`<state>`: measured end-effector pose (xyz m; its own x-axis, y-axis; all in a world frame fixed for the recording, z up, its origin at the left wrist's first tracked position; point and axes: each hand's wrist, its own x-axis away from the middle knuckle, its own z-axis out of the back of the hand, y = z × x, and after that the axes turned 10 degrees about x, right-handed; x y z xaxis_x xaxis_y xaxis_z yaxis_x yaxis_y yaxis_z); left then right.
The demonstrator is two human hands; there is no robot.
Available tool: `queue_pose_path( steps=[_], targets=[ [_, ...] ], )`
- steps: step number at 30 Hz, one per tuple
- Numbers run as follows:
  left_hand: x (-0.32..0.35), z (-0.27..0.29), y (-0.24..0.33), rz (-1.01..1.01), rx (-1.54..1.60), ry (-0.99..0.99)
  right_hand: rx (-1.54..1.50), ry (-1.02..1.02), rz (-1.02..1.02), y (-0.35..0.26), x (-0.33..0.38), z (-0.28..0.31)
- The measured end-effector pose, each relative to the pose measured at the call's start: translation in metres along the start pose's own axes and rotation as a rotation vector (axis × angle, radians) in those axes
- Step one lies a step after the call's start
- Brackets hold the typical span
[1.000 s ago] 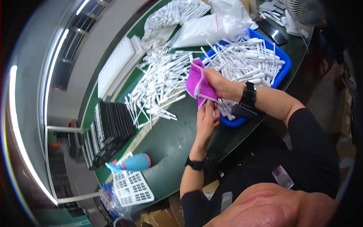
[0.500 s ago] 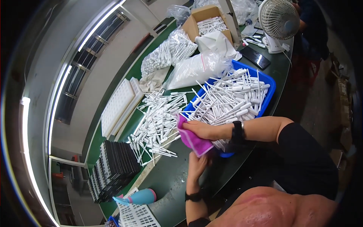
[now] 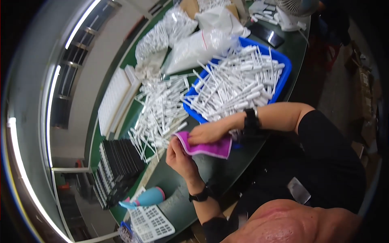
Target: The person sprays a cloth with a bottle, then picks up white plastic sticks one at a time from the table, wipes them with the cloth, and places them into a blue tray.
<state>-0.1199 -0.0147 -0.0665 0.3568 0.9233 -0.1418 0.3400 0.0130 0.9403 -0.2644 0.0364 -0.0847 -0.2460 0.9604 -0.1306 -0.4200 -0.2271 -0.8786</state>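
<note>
A magenta cloth (image 3: 216,150) with a pale edge is stretched between my hands, just in front of the blue basket (image 3: 283,81). My right hand (image 3: 212,131) presses into its upper side, with the fingertips partly buried in the folds. At its left corner, my left hand (image 3: 178,156) is curled closed against the cloth's edge; whether it holds anything else is hidden. White plastic droppers (image 3: 239,83) with bulbous ends fill the basket. More loose droppers (image 3: 162,107) lie in a heap on the table, beyond my left hand.
Black trays (image 3: 121,158) are stacked at left, near white perforated blocks (image 3: 115,101). A blue squeeze-shaped item (image 3: 150,196) lies on a white slotted tray (image 3: 152,222). Behind stand filled plastic bags (image 3: 198,50), a phone (image 3: 265,34) and a fan (image 3: 298,6).
Both hands and the cloth have come away from the basket, toward the left. My left hand has risen from below the cloth to its left corner. The whole view has shifted.
</note>
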Motion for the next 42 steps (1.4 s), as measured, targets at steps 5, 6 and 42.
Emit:
queue_pose_path(
  steps=[5, 6, 42],
  targets=[
    [-0.009, 0.036, 0.022, -0.097, 0.087, 0.067, -0.12, -0.016, 0.021, -0.013, -0.004, 0.001],
    [-0.008, 0.039, 0.021, -0.09, 0.074, 0.068, -0.092, 0.004, -0.017, -0.009, -0.003, 0.0],
    [-0.102, 0.053, -0.036, -0.38, -1.094, -0.278, -0.729, -0.653, -0.172, -0.039, 0.023, 0.027]
  ],
)
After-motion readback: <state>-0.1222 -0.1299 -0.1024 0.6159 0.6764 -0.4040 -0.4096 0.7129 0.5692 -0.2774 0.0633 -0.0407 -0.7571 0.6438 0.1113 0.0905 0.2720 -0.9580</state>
